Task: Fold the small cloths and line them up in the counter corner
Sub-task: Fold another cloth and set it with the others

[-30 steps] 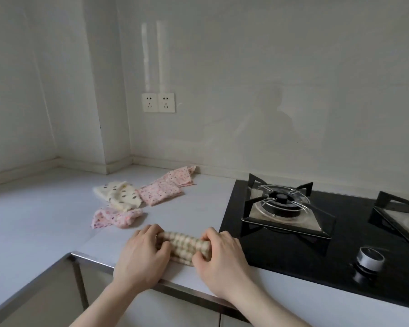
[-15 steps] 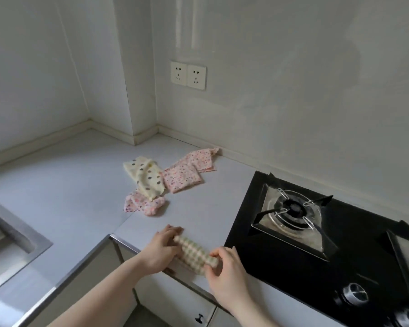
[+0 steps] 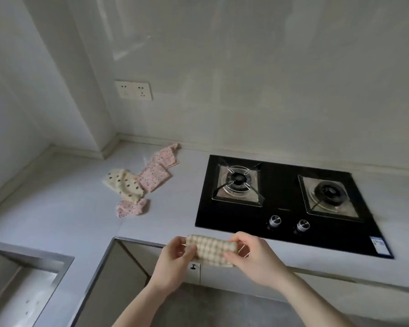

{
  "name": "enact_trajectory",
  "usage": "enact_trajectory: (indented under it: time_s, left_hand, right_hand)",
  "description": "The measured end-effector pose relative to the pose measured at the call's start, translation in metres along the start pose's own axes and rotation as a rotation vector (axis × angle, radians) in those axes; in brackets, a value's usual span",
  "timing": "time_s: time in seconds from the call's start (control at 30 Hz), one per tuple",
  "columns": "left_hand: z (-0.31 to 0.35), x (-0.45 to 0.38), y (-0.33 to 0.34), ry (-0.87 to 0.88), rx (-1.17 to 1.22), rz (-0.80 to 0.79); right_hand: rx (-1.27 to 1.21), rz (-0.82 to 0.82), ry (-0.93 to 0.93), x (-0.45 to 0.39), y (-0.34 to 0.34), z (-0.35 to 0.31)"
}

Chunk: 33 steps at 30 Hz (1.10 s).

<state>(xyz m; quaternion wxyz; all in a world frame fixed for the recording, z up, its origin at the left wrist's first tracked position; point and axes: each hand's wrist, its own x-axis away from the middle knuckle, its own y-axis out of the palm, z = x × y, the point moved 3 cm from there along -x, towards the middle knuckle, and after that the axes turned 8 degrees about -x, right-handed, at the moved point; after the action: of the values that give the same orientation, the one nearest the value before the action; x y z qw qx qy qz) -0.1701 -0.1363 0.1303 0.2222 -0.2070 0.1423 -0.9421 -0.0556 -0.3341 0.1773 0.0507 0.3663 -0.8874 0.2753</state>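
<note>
A black glass gas stove (image 3: 291, 208) with two burners sits in the pale grey counter (image 3: 69, 208). Two round silver knobs (image 3: 288, 223) sit at its front edge. A shiny metal sink (image 3: 21, 286) is at the lower left. A white double wall socket (image 3: 133, 90) is on the wall above the counter corner.

Near that corner lie four other small cloths. A cream cloth with dark dots (image 3: 124, 185) lies crumpled. A pink flowery folded cloth (image 3: 153, 177) lies just beside it on the right. Another pink flowery cloth (image 3: 167, 156) lies behind that one, close to the wall. A small pink crumpled cloth (image 3: 131, 208) touches the front of the dotted one. Nothing lies between these cloths and the hands.

The left hand (image 3: 175, 258) pinches the left end of a folded cream and tan checked cloth (image 3: 211, 250), fingers curled round it. The right hand (image 3: 253, 258) pinches the right end the same way. The checked cloth is held up off the counter, in front of its front edge, well apart from the other cloths.

A small white and blue sticker (image 3: 379, 244) is on the stove's front right corner. Its writing is too small to read.
</note>
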Motion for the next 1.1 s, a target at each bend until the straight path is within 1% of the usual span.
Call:
enact_trajectory:
  time_s: [0.17,0.27,0.37,0.6,0.8,0.93,1.1]
  left_hand:
    - [0.089,-0.01,0.039,0.241,-0.123,-0.104]
    - [0.132,-0.012,0.08,0.306,-0.153,-0.195]
    - [0.165,-0.015,0.126,0.377,-0.232,-0.228]
    - [0.237,-0.009,0.26,0.426,-0.277,-0.25]
    - [0.285,-0.011,0.363,0.473,-0.309,-0.257]
    - [0.304,-0.019,0.409,0.475,-0.34,-0.279]
    - [0.326,-0.041,0.458,0.47,-0.397,-0.366]
  right_hand:
    - [-0.203,0.211,0.052,0.042,-0.052,0.018]
    - [-0.283,0.294,0.075,0.066,-0.091,0.037]
    - [-0.324,0.351,0.089,0.087,-0.137,0.062]
    - [-0.371,0.417,0.091,0.126,-0.257,0.129]
    - [-0.319,0.457,0.113,0.15,-0.358,0.184]
    - [-0.33,0.509,0.115,0.154,-0.401,0.206]
    - [-0.4,0.573,0.196,0.156,-0.43,0.239]
